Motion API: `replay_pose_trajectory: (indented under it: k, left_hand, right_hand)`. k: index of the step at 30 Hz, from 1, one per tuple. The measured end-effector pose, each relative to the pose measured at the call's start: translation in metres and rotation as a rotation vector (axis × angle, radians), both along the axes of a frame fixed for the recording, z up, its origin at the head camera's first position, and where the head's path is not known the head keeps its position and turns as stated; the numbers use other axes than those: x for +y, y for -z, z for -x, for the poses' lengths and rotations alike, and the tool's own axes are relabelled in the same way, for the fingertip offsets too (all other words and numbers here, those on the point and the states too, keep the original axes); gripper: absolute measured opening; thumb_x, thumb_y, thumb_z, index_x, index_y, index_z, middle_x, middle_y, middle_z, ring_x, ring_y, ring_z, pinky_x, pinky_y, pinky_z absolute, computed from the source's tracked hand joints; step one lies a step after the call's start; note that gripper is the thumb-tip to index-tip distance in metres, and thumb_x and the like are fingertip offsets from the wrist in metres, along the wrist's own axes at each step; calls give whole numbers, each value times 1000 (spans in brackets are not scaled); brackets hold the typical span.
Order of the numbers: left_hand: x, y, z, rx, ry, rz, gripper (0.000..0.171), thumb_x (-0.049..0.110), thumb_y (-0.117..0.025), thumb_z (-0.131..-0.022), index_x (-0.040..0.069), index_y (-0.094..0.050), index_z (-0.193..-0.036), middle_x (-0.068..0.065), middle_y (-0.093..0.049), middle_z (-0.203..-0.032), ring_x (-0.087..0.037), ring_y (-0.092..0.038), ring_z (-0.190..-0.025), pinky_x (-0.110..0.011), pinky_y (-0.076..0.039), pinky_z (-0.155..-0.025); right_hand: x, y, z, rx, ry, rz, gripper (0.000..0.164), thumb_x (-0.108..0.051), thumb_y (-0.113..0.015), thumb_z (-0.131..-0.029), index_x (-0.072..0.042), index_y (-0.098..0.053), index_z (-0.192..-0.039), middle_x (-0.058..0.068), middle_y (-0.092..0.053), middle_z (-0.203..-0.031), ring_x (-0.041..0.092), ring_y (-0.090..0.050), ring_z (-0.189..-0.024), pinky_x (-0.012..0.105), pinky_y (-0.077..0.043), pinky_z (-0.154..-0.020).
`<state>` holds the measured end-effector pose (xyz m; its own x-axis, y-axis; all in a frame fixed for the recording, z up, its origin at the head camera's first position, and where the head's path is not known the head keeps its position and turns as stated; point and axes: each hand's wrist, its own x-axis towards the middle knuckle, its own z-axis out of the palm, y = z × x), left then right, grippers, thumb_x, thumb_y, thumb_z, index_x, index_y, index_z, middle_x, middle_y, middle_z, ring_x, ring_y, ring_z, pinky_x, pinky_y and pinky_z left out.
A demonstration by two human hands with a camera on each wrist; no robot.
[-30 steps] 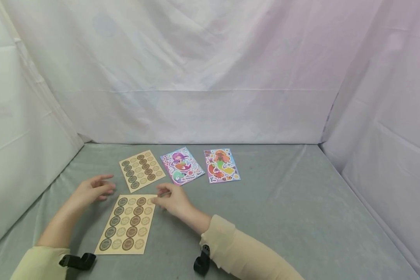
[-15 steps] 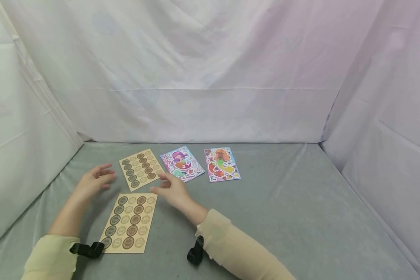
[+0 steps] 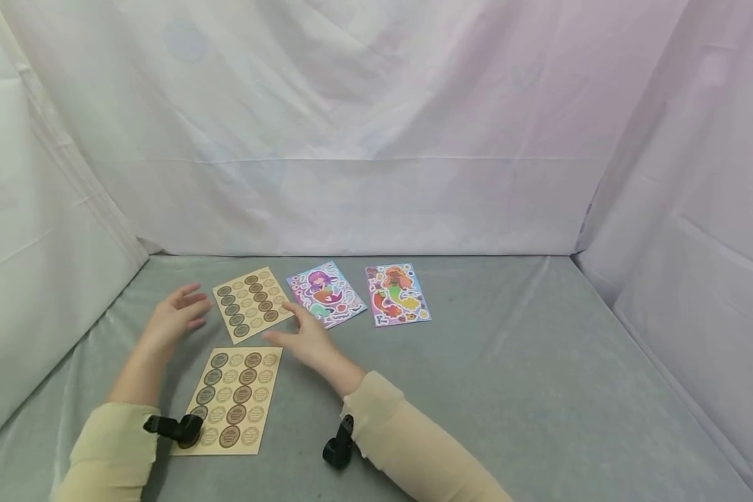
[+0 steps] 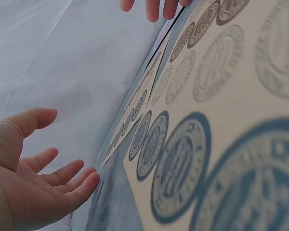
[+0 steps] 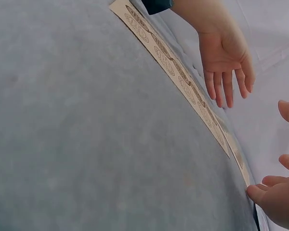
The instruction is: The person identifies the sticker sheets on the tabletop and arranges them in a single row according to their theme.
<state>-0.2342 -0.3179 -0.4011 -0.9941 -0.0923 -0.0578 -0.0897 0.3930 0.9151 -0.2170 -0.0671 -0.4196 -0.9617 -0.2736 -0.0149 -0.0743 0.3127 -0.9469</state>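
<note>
Two tan sheets of round stickers lie flat on the grey cloth, the near sheet (image 3: 238, 401) toward the person and the far sheet (image 3: 251, 305) tilted behind it. My left hand (image 3: 178, 317) hovers just left of the far sheet, fingers loosely spread and holding nothing, as the left wrist view also shows. On the other side, my right hand (image 3: 307, 341) has its fingertips over the far sheet's right corner, thumb apart from the fingers. In the right wrist view its fingertips (image 5: 255, 190) overlap that sheet's end. The left wrist camera covers part of the near sheet's left edge.
To the right of the far tan sheet lie a purple-haired mermaid sticker sheet (image 3: 326, 294) and an orange-haired mermaid sticker sheet (image 3: 398, 295). White curtains (image 3: 364, 209) enclose the grey-covered table (image 3: 527, 390) at the back and both sides.
Both hands have moved forward to either side of the far tan sheet. The right hand has left the near sheet's top right corner. The sheets lie where they were.
</note>
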Motion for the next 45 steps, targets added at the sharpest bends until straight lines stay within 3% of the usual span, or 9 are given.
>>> replay_pose_trajectory:
  k: [6,15,26,33,41,45]
  left_hand:
    - [3,4,7,-19,-70,-56,74,27,-55,-98,2,-12,-152,-29,-23,-150,-43,-33,-132,-28,-48,-94]
    - [0,14,16,-12,-104,-99,75,25,-57,-97,2,-11,-153,-28,-22,-151,-42,-29,-135,-20,-50,-88]
    - [-3,23,20,-4,-53,-152,77,22,-54,-99,5,-4,-153,-26,-17,-153,-40,-24,-137,-16,-48,-87]
    - [-4,23,19,0,0,-157,78,25,-52,-100,4,2,-153,-27,-14,-154,-40,-23,-138,-16,-48,-86]
    - [-2,22,17,6,12,-198,78,22,-52,-100,4,3,-153,-28,-12,-154,-40,-22,-138,-13,-47,-83]
    - [-2,21,16,8,40,-266,77,17,-51,-100,4,3,-153,-28,-9,-154,-36,-22,-139,-15,-48,-84]
  right_hand:
    - [-6,0,0,-24,-1,6,70,-33,-75,-83,-16,-44,-144,5,-44,-145,28,-41,-131,40,-39,-104]
    - [-7,6,6,-25,3,45,73,-33,-75,-83,-16,-42,-145,5,-41,-146,34,-46,-125,41,-43,-100]
    - [-6,9,6,-29,-4,73,71,-31,-74,-85,-15,-41,-146,5,-39,-148,36,-44,-126,42,-42,-102]
    - [-6,6,8,-52,-19,80,73,-30,-74,-84,-18,-39,-147,6,-36,-150,34,-43,-128,40,-40,-103]
    - [-5,7,10,-58,-52,104,72,-28,-74,-85,-17,-39,-147,6,-35,-150,30,-42,-130,35,-38,-105]
    - [-5,9,10,-57,-54,112,71,-29,-73,-85,-17,-39,-147,6,-34,-151,33,-43,-129,36,-39,-105]
